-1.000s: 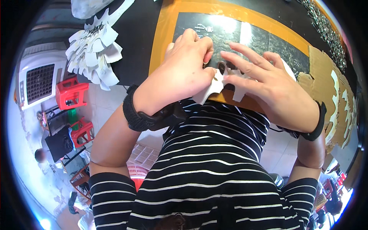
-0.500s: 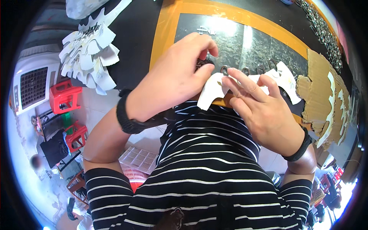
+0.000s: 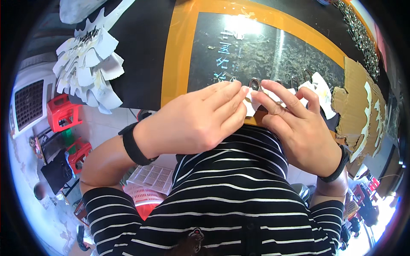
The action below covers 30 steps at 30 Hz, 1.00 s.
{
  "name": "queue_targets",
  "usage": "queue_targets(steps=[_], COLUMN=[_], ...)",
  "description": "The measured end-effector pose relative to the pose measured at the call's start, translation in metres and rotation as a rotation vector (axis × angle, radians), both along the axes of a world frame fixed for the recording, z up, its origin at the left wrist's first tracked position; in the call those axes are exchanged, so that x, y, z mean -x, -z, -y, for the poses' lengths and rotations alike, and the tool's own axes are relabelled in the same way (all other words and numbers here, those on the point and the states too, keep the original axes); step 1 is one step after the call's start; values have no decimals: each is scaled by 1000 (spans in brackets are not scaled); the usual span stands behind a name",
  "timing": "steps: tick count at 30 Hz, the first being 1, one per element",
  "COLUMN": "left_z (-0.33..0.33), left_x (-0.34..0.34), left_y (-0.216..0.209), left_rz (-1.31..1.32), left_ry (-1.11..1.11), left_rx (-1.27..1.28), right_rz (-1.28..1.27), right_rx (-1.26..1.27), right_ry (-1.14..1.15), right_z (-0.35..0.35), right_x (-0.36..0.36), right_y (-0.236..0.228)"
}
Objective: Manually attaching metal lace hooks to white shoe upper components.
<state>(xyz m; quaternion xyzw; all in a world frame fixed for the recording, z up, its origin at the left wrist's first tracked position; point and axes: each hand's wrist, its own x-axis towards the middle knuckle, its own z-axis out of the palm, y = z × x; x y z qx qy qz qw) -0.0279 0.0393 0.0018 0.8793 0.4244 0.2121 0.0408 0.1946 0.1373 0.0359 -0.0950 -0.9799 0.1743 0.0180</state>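
My left hand (image 3: 198, 113) lies over the left end of a white flat piece (image 3: 253, 107) at the table's near edge. Its fingers are pressed together and its thumb is hidden; what they hold, if anything, I cannot make out. A dark metal loop (image 3: 255, 84) stands up from the piece, between the fingertips of both hands. My right hand (image 3: 299, 126) is on the piece from the right, index fingertip by the loop and thumb lower down, closed on it as far as I can see. More white pieces (image 3: 321, 91) with metal loops sit in a row to the right, partly covered by that hand.
A dark glossy sheet (image 3: 252, 51) edged with orange tape (image 3: 173, 55) covers the table. At left lies a fanned bunch of white pieces (image 3: 92, 64). Torn cardboard (image 3: 356, 102) and a heap of metal hardware (image 3: 358, 34) are at right. Red stools (image 3: 64, 112) stand on the floor at left.
My left hand has come down from above the table mat, its curled fingers now straighter and together beside the metal loop. My right hand stays nearly in place.
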Motion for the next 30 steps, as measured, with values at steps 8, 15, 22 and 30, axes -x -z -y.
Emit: queue_targets(steps=[8, 15, 22, 30], left_z=[12, 15, 13, 15], left_x=[-15, -22, -21, -33], left_y=[0, 7, 11, 16], left_rz=[-44, -3, 137, 101], left_ry=[-56, -118, -125, -201], left_rx=[-9, -44, -69, -61], right_rz=[-306, -200, -151, -306], right_rx=[183, -68, 1, -52], right_ry=[405, 544, 625, 682], right_z=[-4, 12, 18, 37], right_x=[4, 30, 32, 23], right_y=[6, 10, 15, 32])
